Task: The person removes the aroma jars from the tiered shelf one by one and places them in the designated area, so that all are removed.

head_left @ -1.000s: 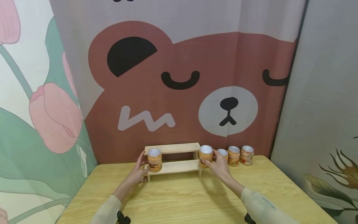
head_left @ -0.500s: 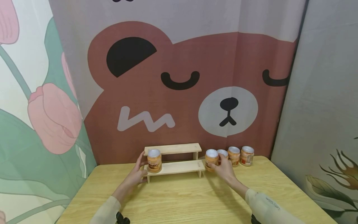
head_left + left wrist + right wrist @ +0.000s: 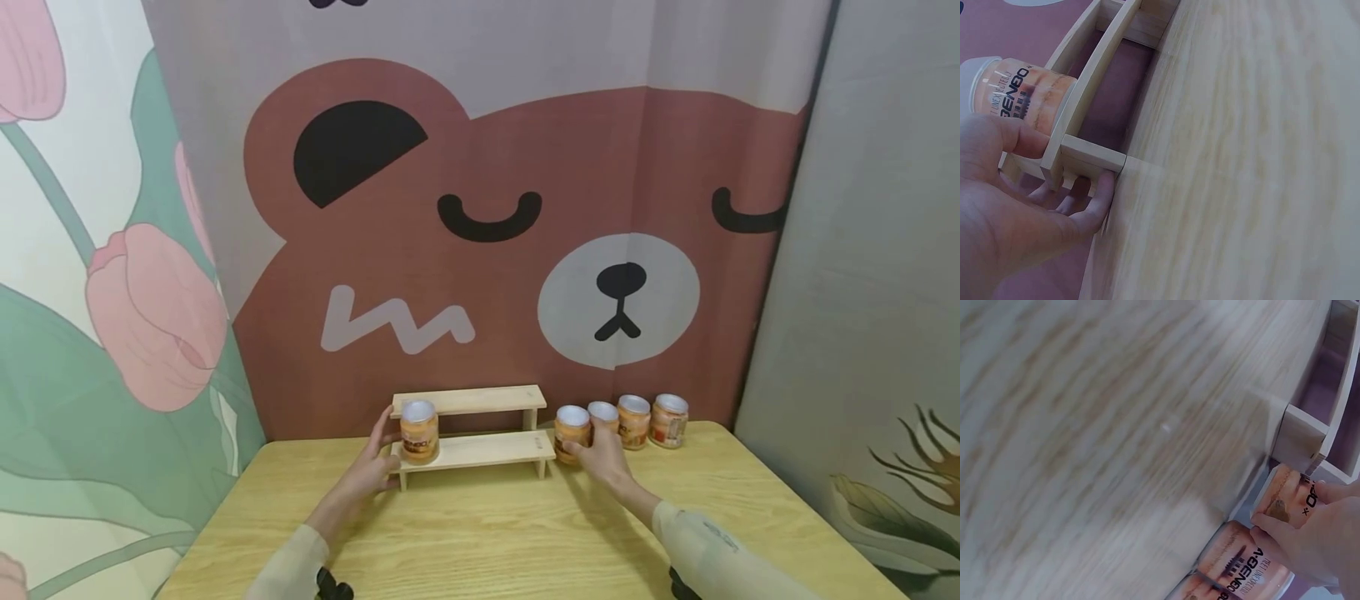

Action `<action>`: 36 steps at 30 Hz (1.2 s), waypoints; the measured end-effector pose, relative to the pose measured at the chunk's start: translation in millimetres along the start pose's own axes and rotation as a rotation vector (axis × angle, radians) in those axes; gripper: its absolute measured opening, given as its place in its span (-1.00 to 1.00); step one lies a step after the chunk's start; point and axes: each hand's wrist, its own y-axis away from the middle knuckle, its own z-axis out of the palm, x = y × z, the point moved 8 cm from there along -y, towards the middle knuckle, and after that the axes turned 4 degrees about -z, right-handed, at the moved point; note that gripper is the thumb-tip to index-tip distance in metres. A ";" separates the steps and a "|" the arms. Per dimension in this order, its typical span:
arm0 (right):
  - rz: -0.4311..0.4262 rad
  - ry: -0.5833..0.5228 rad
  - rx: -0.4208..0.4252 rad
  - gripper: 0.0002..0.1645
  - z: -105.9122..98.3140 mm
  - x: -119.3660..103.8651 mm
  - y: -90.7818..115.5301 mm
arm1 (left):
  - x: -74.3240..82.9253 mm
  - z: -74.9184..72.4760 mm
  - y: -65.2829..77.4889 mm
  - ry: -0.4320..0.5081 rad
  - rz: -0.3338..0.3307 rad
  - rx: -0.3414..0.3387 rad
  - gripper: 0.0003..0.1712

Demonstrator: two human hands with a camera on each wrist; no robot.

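A small two-step wooden shelf (image 3: pixel 480 450) stands at the back of the table. My left hand (image 3: pixel 370 468) grips its left end, thumb at the lower step and fingers bent round the side, as the left wrist view shows. One orange-labelled can (image 3: pixel 419 440) with a pale lid stands upright on the left of the lower step, close to the left thumb (image 3: pixel 1025 137). Just right of the shelf, my right hand (image 3: pixel 606 460) holds a similar can (image 3: pixel 570 428) upright between thumb and fingers. In the right wrist view this held can (image 3: pixel 1285 499) is beside the shelf's end.
Three more matching cans stand in a row to the right: one partly behind my right hand, a middle can (image 3: pixel 633 423) and the rightmost can (image 3: pixel 669 422). Behind the wooden table (image 3: pixel 480 542) hangs a bear-print curtain (image 3: pixel 495 308).
The right hand has moved its can off the right end of the lower step, rightward and down beside the shelf. The left hand keeps its hold, and the can near it stays put.
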 end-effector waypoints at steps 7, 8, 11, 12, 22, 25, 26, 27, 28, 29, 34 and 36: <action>-0.017 -0.002 0.012 -0.14 5.3 8.9 -1.9 | -1.8 -1.4 -1.2 0.017 -0.007 -0.005 0.21; -0.020 -0.004 0.013 -0.13 5.6 9.9 -1.4 | -1.9 -1.0 -1.4 0.018 -0.008 -0.006 0.21; -0.016 -0.016 0.004 -0.09 7.3 13.0 0.2 | -2.6 0.1 -2.0 0.017 -0.008 -0.009 0.21; -0.009 -0.017 -0.002 -0.07 7.8 13.9 0.5 | -2.7 0.3 -2.2 0.014 -0.009 -0.009 0.22; -0.022 0.031 -0.074 -0.08 6.1 10.8 -7.9 | -2.6 -1.1 -3.0 0.043 0.003 -0.003 0.23; -0.049 0.015 -0.121 -0.23 2.8 4.0 -10.0 | -3.1 -1.1 -2.6 0.041 -0.005 -0.003 0.23; -0.062 0.023 -0.137 -0.26 1.1 1.2 -10.7 | -3.1 -0.7 -2.4 0.041 -0.007 -0.005 0.23; -0.072 0.033 -0.155 -0.31 -0.4 -1.1 -12.0 | -3.0 -0.3 -2.3 0.040 -0.010 -0.007 0.23; -0.076 0.044 -0.174 -0.35 -2.2 -3.8 -13.4 | -2.8 0.0 -2.3 0.039 -0.009 -0.007 0.23; -0.081 0.053 -0.189 -0.44 -3.9 -6.3 -14.9 | -2.6 0.3 -2.4 0.040 -0.010 -0.006 0.23; -0.085 0.106 -0.178 -0.68 -16.4 -21.1 -24.0 | 0.1 1.3 -1.7 0.041 0.001 -0.002 0.23; -0.065 0.107 -0.158 -0.52 -22.6 -26.9 -26.7 | 0.7 1.6 -1.0 0.044 0.002 -0.002 0.22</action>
